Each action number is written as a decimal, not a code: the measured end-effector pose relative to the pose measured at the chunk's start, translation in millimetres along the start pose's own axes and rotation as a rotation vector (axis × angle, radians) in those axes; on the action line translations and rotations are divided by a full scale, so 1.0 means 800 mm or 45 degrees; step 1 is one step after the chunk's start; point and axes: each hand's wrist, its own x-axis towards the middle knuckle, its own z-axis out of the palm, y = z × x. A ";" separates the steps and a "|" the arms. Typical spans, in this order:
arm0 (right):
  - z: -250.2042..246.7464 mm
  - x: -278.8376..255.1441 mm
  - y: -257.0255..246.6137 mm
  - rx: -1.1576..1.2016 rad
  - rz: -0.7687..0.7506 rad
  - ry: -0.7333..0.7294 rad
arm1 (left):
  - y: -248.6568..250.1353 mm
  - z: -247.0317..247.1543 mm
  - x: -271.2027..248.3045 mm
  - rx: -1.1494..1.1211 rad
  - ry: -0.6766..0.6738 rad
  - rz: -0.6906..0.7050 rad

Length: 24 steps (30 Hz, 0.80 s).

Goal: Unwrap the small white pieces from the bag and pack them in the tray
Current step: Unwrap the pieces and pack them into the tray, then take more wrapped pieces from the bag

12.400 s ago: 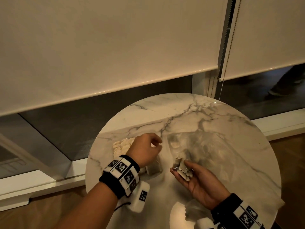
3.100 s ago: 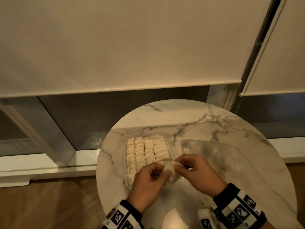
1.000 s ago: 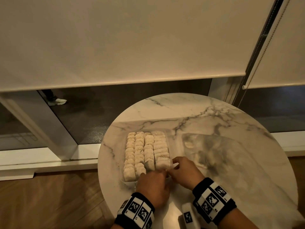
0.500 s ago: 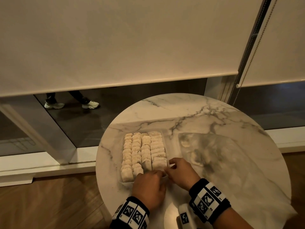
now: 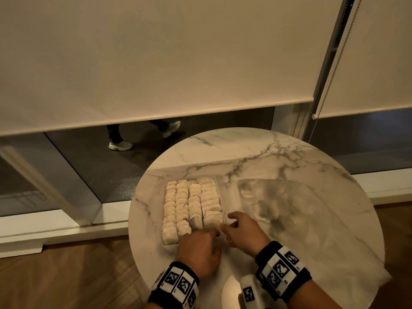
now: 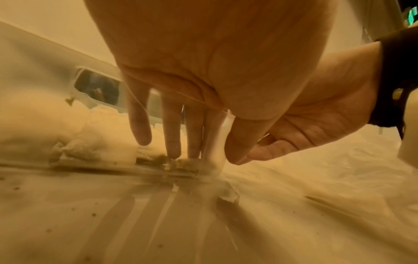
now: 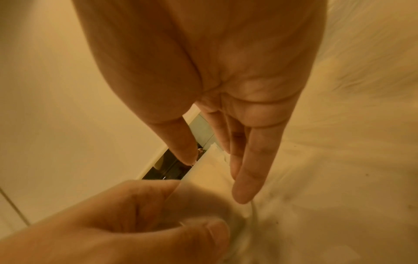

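Note:
A clear tray (image 5: pixel 169 244) packed with rows of small white pieces (image 5: pixel 189 206) sits left of centre on the round marble table (image 5: pixel 223 148). Both hands meet at its near right corner. My left hand (image 5: pixel 200 246) reaches into the tray. In the left wrist view its straight fingers (image 6: pixel 172 139) press down on the nearest pieces (image 6: pixel 90 142) behind the clear wall. My right hand (image 5: pixel 243 230) is at the tray's corner wall (image 7: pixel 203 171), with its thumb on one side and its fingers (image 7: pixel 244 169) on the other. A clear plastic bag (image 5: pixel 289 208) lies flat to the right.
The table edge is close behind both wrists. Beyond the table is a window with roller blinds and a bead cord (image 5: pixel 323 85). Behind the glass a person's feet (image 5: pixel 120 144) walk past. Wooden floor lies to the left.
The piece held between both hands three seconds ago has gone down into the tray's near right corner. Over the last second the hands have barely moved. The feet outside have moved right.

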 end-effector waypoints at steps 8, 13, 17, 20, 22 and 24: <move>-0.050 -0.044 -0.031 0.285 -0.043 0.035 | -0.004 0.003 -0.006 -0.285 0.122 0.008; -0.109 -0.071 -0.039 0.542 -0.054 0.130 | 0.032 -0.010 -0.010 -0.467 0.584 0.170; -0.155 -0.086 -0.030 0.647 -0.063 0.300 | 0.106 -0.024 -0.016 -0.646 0.462 0.483; -0.188 -0.102 -0.020 0.666 -0.083 0.397 | 0.144 -0.016 -0.013 -0.491 0.142 0.580; -0.207 -0.115 -0.013 0.660 -0.086 0.432 | 0.161 -0.007 -0.009 -0.293 -0.079 0.601; -0.222 -0.127 -0.004 0.651 -0.071 0.452 | 0.175 0.006 -0.005 -0.151 -0.207 0.606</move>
